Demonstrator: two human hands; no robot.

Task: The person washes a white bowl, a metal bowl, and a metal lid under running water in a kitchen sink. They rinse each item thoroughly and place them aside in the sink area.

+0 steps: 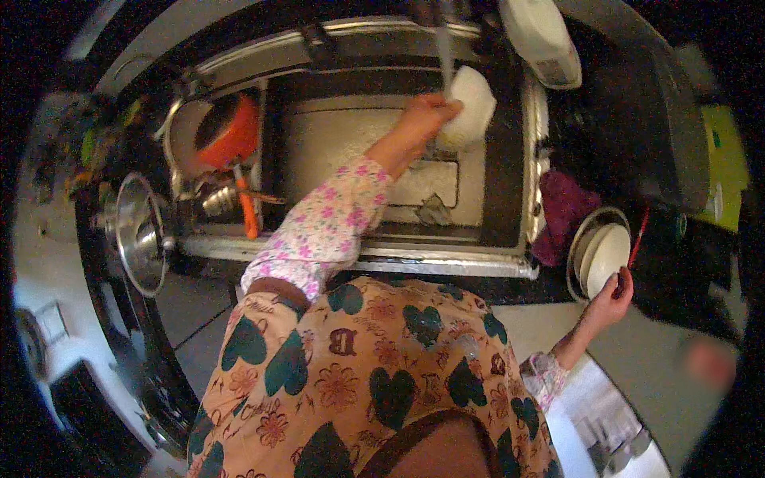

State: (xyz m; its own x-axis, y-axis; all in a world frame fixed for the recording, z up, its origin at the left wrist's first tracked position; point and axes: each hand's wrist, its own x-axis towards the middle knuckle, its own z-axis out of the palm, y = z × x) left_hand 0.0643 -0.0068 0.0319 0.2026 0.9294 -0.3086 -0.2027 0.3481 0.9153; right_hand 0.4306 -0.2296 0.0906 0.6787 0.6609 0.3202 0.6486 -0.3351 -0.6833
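Observation:
My left hand [430,118] is closed on the edge of a white bowl [476,102]. The bowl is tilted inside the sink [335,159], where a stream of water [445,60] comes down beside it. Off to the right, my right hand [610,301] has its fingers bent around the rim of another white bowl [610,256]. That bowl rests with at least one more white dish in a round metal basin [579,233] on the counter. A small greenish-grey scrap [434,210] lies on the sink floor.
A red-orange pan [231,139] with an orange handle sits in the left sink compartment. A metal bowl [142,235] stands left of it. A purple cloth [564,215] lies by the right rim, and a white bottle [542,40] stands at the far right.

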